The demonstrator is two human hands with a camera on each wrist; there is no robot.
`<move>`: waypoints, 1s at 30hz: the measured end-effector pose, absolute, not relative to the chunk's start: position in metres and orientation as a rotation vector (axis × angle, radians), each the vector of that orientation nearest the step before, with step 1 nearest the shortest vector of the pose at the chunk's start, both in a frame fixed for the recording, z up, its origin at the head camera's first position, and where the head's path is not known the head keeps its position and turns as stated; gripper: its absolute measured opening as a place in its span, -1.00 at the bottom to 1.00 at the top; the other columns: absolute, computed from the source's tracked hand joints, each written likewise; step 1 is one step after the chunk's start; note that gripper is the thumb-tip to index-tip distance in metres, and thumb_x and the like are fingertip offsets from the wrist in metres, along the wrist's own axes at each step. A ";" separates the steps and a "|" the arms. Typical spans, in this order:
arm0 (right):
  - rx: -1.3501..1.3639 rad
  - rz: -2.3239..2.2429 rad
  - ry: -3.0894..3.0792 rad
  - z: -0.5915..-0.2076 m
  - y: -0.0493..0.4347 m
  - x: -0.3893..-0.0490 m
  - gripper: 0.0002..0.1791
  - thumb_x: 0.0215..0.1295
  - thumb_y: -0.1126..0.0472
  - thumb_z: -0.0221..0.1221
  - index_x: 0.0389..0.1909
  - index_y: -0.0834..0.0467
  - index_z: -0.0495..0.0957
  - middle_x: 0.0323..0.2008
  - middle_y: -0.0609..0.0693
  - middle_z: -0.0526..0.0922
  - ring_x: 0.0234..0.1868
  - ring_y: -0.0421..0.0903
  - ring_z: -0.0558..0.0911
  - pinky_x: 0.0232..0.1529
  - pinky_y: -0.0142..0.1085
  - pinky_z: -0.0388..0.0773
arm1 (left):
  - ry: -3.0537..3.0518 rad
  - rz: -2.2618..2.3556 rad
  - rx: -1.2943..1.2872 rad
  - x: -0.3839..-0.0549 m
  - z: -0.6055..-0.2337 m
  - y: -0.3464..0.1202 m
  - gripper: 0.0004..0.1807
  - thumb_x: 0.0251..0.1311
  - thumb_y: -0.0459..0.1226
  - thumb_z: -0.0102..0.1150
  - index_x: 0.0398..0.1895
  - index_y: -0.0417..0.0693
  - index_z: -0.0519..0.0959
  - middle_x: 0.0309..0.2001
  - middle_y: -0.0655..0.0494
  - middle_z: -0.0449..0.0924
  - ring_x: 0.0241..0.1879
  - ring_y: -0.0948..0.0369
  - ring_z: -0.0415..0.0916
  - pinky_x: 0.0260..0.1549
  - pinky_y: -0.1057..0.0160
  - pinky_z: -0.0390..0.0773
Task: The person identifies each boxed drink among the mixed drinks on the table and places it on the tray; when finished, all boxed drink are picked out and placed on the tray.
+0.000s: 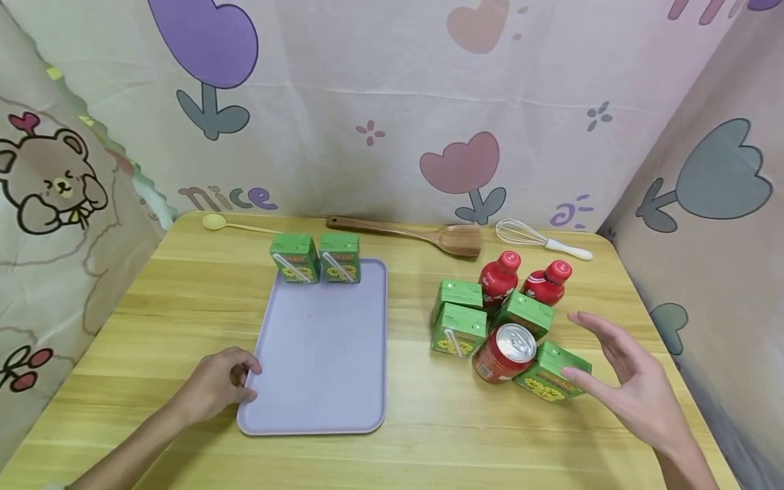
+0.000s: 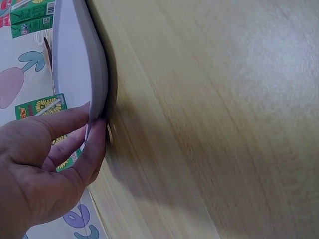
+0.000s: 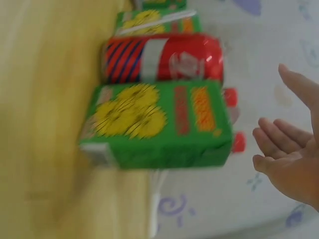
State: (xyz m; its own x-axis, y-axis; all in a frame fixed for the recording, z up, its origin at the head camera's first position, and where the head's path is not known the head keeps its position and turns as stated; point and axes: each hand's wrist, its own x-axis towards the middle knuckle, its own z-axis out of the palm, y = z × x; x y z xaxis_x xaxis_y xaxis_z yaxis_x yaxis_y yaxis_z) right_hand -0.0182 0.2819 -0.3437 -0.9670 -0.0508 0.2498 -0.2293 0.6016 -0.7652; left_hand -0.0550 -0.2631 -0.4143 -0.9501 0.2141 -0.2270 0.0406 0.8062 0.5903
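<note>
A pale purple tray [image 1: 324, 361] lies at the left of the table, and my left hand [image 1: 214, 384] pinches its left rim between thumb and fingers. In the left wrist view that hand [image 2: 55, 154] has the tray's rim [image 2: 99, 74] between its fingertips. Two green drink cartons [image 1: 297, 258] stand upright at the tray's far end. My right hand [image 1: 633, 391] is spread with its thumb apart, just right of a green drink carton [image 1: 551, 373]. The right wrist view shows this carton [image 3: 159, 124] apart from the hand [image 3: 294, 154].
Beside that carton stand a red soda can [image 1: 503, 354], several more green cartons [image 1: 459, 330] and two red bottles [image 1: 499, 279]. Along the back lie a yellow spoon [image 1: 239, 225], a wooden spatula [image 1: 422, 235] and a white whisk [image 1: 542, 239]. Printed cloth [image 1: 343, 88] walls the table.
</note>
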 end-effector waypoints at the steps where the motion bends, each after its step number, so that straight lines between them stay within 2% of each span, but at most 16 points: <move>1: 0.234 1.298 -2.631 -0.348 0.286 -0.018 -0.18 -0.08 0.51 0.37 0.28 0.19 0.31 0.20 -0.21 0.47 0.32 -0.44 0.29 0.23 -0.70 0.18 | 2.709 0.877 0.193 -0.055 -0.414 -0.263 -0.65 -0.23 -0.42 0.46 -0.30 -0.12 0.57 -0.37 0.11 0.45 -0.40 0.28 0.34 -0.50 0.42 0.40; 8: 0.252 1.357 -2.638 -0.375 0.300 -0.019 -0.29 -0.07 0.51 0.36 0.20 0.27 0.38 0.12 -0.24 0.52 0.22 -0.47 0.40 0.17 -0.69 0.27 | 2.714 0.879 0.187 -0.054 -0.414 -0.263 -0.65 -0.25 -0.43 0.46 -0.31 -0.12 0.57 -0.37 0.11 0.46 -0.40 0.28 0.35 -0.49 0.42 0.42; 15: 0.239 1.385 -2.634 -0.389 0.300 -0.017 -0.34 -0.08 0.49 0.38 0.13 0.31 0.43 0.04 -0.29 0.55 0.06 -0.47 0.52 0.03 -0.68 0.40 | 2.724 0.867 0.197 -0.055 -0.414 -0.263 -0.65 -0.25 -0.42 0.47 -0.32 -0.11 0.57 -0.37 0.12 0.45 -0.41 0.30 0.35 -0.48 0.43 0.42; 25: 0.170 1.388 -2.625 -0.404 0.300 -0.015 -0.37 -0.09 0.49 0.38 0.12 0.33 0.46 -0.01 -0.41 0.52 -0.15 -0.44 0.55 -0.18 -0.64 0.49 | 2.708 0.890 0.173 -0.053 -0.415 -0.262 -0.66 -0.23 -0.42 0.46 -0.31 -0.12 0.57 -0.38 0.11 0.45 -0.40 0.28 0.35 -0.49 0.42 0.41; 30: 0.131 1.398 -2.614 -0.408 0.300 -0.015 -0.36 -0.09 0.49 0.38 0.12 0.31 0.46 -0.02 -0.39 0.51 -0.18 -0.42 0.54 -0.21 -0.63 0.49 | 2.725 0.883 0.181 -0.053 -0.415 -0.262 -0.66 -0.24 -0.42 0.46 -0.32 -0.11 0.57 -0.39 0.12 0.45 -0.41 0.29 0.35 -0.48 0.43 0.41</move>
